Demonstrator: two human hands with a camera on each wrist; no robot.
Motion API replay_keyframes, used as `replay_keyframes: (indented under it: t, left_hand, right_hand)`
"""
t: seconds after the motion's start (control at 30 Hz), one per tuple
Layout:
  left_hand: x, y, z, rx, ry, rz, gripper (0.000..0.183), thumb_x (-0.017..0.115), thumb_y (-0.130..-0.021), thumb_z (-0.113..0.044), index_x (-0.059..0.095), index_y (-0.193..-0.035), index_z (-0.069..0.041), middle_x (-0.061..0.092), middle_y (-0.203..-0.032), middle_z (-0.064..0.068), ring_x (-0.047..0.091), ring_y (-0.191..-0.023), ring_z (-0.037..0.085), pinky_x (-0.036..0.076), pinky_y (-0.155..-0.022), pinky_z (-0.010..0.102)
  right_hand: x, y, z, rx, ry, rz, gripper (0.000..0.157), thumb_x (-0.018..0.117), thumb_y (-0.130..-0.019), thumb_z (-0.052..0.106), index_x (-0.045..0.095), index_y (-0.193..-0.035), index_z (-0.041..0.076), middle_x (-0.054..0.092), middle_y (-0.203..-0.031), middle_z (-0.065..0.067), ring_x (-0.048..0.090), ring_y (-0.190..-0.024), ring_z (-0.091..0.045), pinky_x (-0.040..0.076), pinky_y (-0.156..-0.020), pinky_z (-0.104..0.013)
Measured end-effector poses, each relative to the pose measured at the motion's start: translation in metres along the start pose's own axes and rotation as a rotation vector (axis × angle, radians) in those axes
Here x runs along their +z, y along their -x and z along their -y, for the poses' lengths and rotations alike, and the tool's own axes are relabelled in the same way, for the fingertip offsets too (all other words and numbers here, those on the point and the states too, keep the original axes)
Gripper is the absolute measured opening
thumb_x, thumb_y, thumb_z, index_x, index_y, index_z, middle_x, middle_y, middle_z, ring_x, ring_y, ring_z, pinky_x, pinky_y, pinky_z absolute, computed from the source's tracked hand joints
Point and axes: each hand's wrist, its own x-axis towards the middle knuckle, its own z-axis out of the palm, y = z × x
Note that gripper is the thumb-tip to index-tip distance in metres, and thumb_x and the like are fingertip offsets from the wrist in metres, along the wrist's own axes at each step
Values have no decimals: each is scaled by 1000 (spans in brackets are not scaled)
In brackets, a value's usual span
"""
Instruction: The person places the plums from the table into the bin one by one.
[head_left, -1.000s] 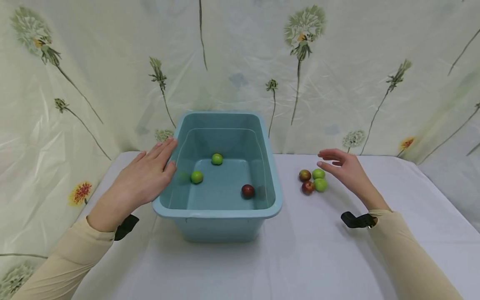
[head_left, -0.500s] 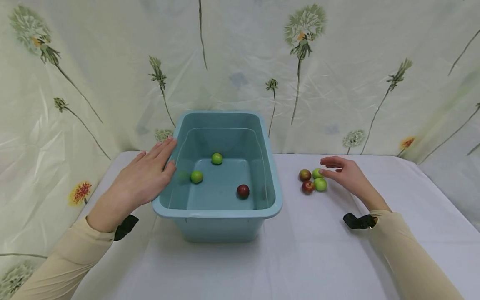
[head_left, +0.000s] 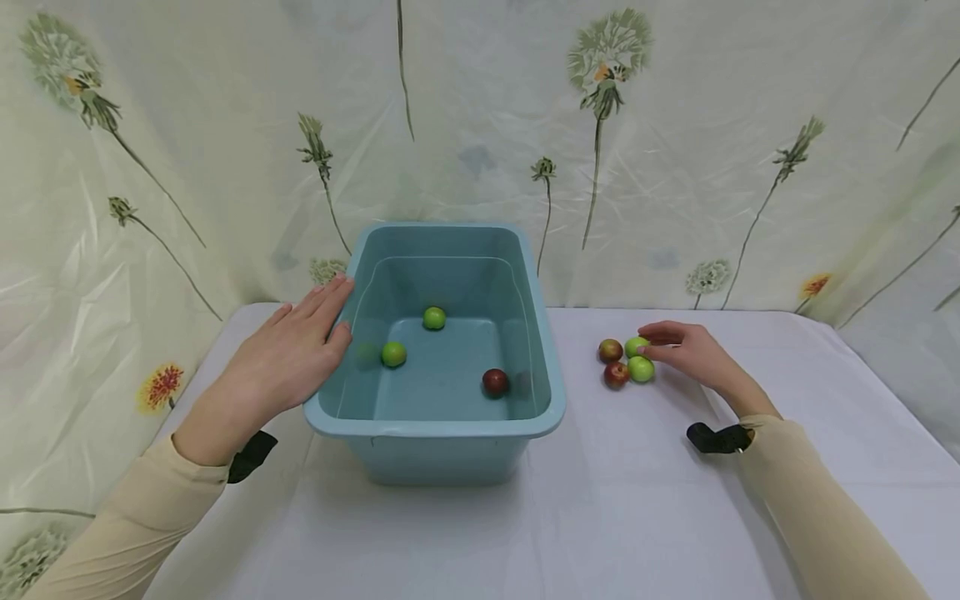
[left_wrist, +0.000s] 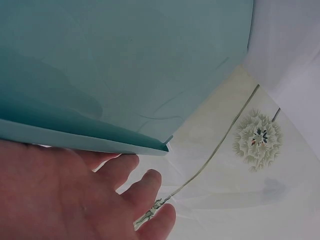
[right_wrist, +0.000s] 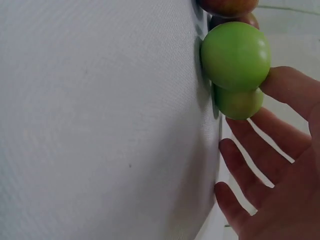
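Note:
A teal plastic tub [head_left: 435, 428] stands on the table. My left hand [head_left: 288, 358] rests along its left rim with straight fingers; in the left wrist view they lie under the rim edge, beside the outer wall. My right hand [head_left: 690, 354] is at a cluster of small apples to the right. Its thumb and index finger pinch the far green apple [head_left: 636, 347], which is partly hidden. Touching or close to it are another green apple [head_left: 641, 369], a red apple [head_left: 617, 375] and a reddish-brown apple [head_left: 610, 351]. The right wrist view shows the other fingers spread.
Two green apples, one [head_left: 433, 317] at the back and one [head_left: 393, 354] at the left, lie on the tub floor with a dark red apple [head_left: 495, 382] at the right. A white cloth [head_left: 600, 517] covers the table. Behind hangs a dandelion-print curtain [head_left: 480, 108].
My right hand has lowered onto the far green apple, thumb and index finger coming around it. The dark red apple in the tub rolled slightly left, then back right. The left hand stays still.

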Motion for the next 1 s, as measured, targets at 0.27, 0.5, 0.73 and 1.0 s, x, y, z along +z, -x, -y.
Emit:
replay_keyframes:
  t: [0.27,0.5,0.73,1.0]
  left_hand:
    - [0,0,0,-4,5,0,58,26,-106,-28,15,-158,-7,12,-163,13,14,-148,36,13,-114,60]
    - [0,1,0,14,-18,-7,57,26,-106,-26,15,-158,-5,13,-163,14,14,-147,37,14,-114,61]
    - [1,-1,0,-5,11,-5,58,26,-106,-29,15,-158,-7,13,-163,13,14,-148,36,13,-114,60]
    - [0,0,0,6,-20,4,58,26,-106,-29,14,-158,-7,12,-163,13,14,-147,37,13,-114,61]
  right_hand:
    - [0,-2,-2,-11,6,18,49,67,-95,33,60,-131,0,61,-126,-24,55,-119,-40,44,-97,-54]
    - [2,-1,-2,12,-1,-18,53,68,-94,37,59,-132,1,61,-127,-23,53,-120,-40,42,-98,-54]
    - [5,0,1,0,-32,-65,53,66,-95,37,57,-133,1,58,-131,-22,50,-122,-39,38,-102,-58]
    - [6,0,14,-65,-65,-137,47,67,-95,33,60,-131,4,62,-127,-17,53,-118,-32,39,-102,-51]
